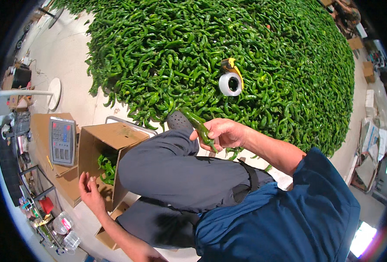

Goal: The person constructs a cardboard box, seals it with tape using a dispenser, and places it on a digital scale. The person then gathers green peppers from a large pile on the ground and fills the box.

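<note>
My right hand (224, 132) grips one long green chili pepper (196, 122) between thumb and fingers, above my bent knee. My left hand (92, 195) is at the near rim of an open cardboard box (114, 131), fingers loosely curled and apart, with nothing seen in them. Inside the box lie several green peppers (107, 172); its far inside is in shadow. A large heap of green peppers (167, 52) spreads over the floor in front of me. On the heap rests a roll of clear tape (225, 84) in a yellow and black dispenser (232, 64).
A grey scale display with keypad (62, 140) sits on cardboard (38, 131) left of the box. The edge of a scale platform (113, 120) shows behind the box. A white round stand base (54, 94) is farther left. My clog (179, 120) touches the heap's edge.
</note>
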Action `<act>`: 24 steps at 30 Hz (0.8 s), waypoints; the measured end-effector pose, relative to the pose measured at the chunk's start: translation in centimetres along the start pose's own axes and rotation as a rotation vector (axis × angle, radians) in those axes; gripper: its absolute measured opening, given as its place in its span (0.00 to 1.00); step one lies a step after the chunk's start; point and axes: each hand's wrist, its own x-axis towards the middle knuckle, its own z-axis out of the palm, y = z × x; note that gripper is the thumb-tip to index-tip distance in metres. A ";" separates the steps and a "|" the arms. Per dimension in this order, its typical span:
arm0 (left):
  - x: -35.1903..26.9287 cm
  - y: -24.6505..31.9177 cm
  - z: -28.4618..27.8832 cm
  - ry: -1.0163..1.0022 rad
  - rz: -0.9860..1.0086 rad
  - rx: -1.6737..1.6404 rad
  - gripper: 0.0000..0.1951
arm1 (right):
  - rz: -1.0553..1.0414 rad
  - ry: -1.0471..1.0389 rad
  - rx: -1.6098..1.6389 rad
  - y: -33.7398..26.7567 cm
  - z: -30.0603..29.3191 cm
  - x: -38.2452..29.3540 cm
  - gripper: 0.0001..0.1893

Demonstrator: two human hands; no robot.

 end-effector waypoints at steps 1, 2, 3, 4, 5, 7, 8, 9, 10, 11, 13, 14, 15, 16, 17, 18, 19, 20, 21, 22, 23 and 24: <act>0.0 0.3 0.1 0.018 0.004 -0.003 0.21 | 0.005 -0.014 -0.012 -0.3 0.5 0.5 0.29; -0.1 0.6 0.1 0.012 0.018 -0.007 0.21 | 0.007 0.039 -0.042 -0.5 1.1 1.0 0.29; -0.2 0.9 0.1 0.010 0.034 -0.010 0.21 | 0.007 0.088 -0.075 -0.8 1.8 1.7 0.29; -0.3 1.6 0.4 0.019 0.042 -0.040 0.21 | -0.004 0.082 -0.132 -1.2 2.6 2.3 0.30; -0.7 2.7 0.8 0.017 0.018 -0.074 0.20 | -0.010 0.042 -0.237 -1.8 2.6 2.9 0.29; -2.7 6.5 1.4 0.019 -0.058 -0.127 0.19 | 0.047 0.040 -0.293 -3.1 5.6 5.0 0.27; -4.2 7.6 1.7 -0.056 0.014 -0.176 0.19 | 0.029 0.083 -0.518 -3.3 7.8 6.5 0.26; -5.9 8.5 2.5 -0.137 0.082 -0.225 0.19 | 0.003 0.129 -0.741 -2.8 10.0 7.8 0.25; -7.6 11.1 4.7 -0.145 0.007 -0.400 0.18 | -0.148 0.072 -0.953 -2.0 11.5 8.9 0.26; -8.9 13.4 7.0 -0.149 -0.063 -0.580 0.18 | -0.551 -0.073 -1.206 -1.3 13.2 10.4 0.27; -10.6 14.5 8.5 -0.210 -0.095 -0.894 0.19 | -0.574 -0.088 -1.737 -1.4 19.3 11.1 0.30; -11.5 14.9 8.6 -0.095 -0.060 -0.918 0.19 | -0.720 -0.140 -1.804 -0.3 21.0 12.0 0.31; -12.0 15.1 8.2 0.008 -0.030 -0.953 0.20 | -0.860 -0.178 -1.869 0.6 22.4 12.8 0.33; -12.4 15.1 6.7 0.059 -0.119 -1.081 0.18 | -0.916 -0.222 -1.852 1.3 23.7 13.3 0.35; -12.9 14.3 4.8 0.109 -0.160 -1.249 0.16 | -0.830 -0.297 -1.780 2.0 24.6 13.4 0.35; -12.6 12.4 3.2 0.125 -0.142 -1.339 0.16 | -0.831 -0.283 -1.801 2.1 24.1 13.3 0.34; -13.1 10.1 0.6 0.159 -0.124 -1.403 0.16 | -0.836 -0.279 -1.791 2.2 23.6 13.1 0.32; -13.6 7.2 -2.2 0.347 -0.179 -1.374 0.16 | -0.787 -0.209 -1.807 2.1 22.4 13.0 0.30; -13.9 3.9 -4.8 0.513 -0.242 -1.345 0.16 | -0.736 -0.119 -1.831 1.7 20.5 12.7 0.28; -13.8 0.7 -7.4 0.625 -0.305 -1.245 0.16 | -0.604 0.045 -1.835 1.3 18.3 12.2 0.26; -15.1 -4.7 -11.5 0.600 -0.279 -1.165 0.15 | -0.470 0.185 -1.810 1.0 16.1 12.1 0.24; -17.1 -10.9 -17.0 0.532 -0.272 -1.216 0.17 | -0.399 0.275 -1.742 0.9 12.6 11.9 0.24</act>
